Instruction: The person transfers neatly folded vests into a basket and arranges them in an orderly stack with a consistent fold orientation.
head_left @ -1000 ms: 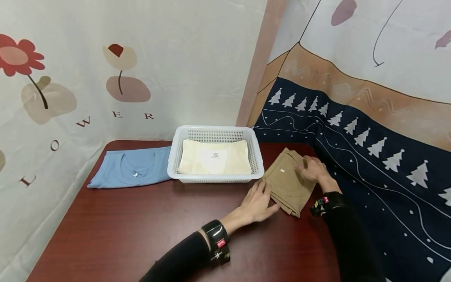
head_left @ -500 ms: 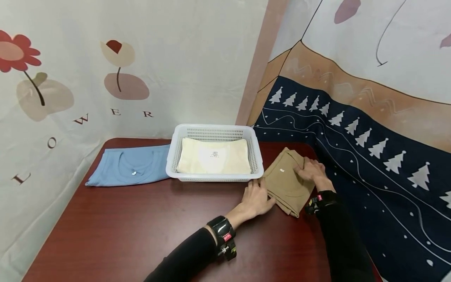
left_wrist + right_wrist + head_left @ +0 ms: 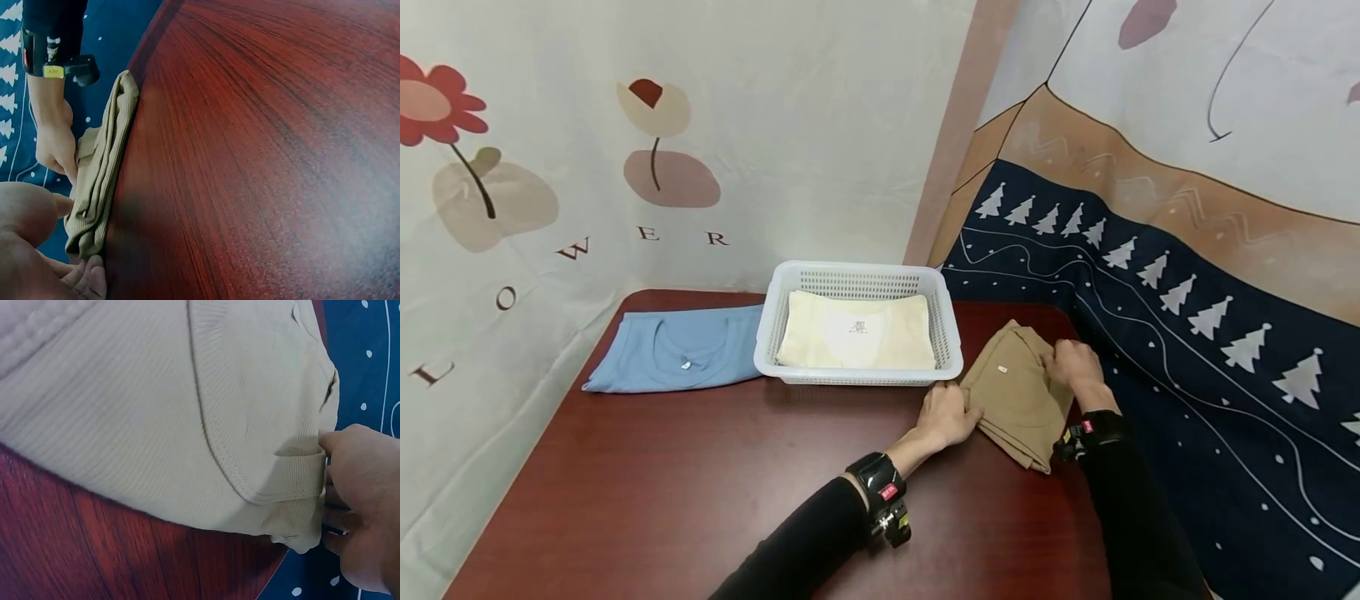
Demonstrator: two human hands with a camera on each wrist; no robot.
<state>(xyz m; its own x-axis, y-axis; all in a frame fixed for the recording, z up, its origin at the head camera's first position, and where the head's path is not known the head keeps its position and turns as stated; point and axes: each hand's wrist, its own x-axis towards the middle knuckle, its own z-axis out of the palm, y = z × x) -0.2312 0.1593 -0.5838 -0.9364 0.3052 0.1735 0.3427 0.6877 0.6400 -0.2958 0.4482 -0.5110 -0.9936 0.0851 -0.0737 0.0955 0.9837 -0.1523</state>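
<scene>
Behind everything on my head feed hangs a printed backdrop [image 3: 820, 150], and below it the dark red surface [image 3: 685, 483] spreads out. At the surface's 12 o'clock I have a white basket [image 3: 857, 377]; at 10 o'clock lies a folded blue shirt [image 3: 673, 354], its 3 o'clock edge so near the basket that I cannot tell whether they touch. A folded cream cloth [image 3: 857, 340] lies inside the basket. The folded tan shirt [image 3: 1015, 408], the one being handled, is at 2 o'clock on the surface, just past the basket's 4 o'clock corner.

The hands are what I watch now. A second ago the right hand [image 3: 1075, 367] lay with its fingers spread over the tan shirt; now they are curled in, pinching its 2 o'clock edge. The left hand [image 3: 947, 414], with its thumb farther out then, now pinches the 9 o'clock edge, gap narrow. The tan shirt's 5 o'clock corner has slid slightly outward, and the cloth bunches near the right hand. I read this as a change from settling the cloth to a two-sided hold; slack between the hands could let the folds loosen. Whether any of it is off the surface, I cannot tell.

Smallest of all, a white label [image 3: 1003, 369] shows on the tan shirt's upper face.
</scene>
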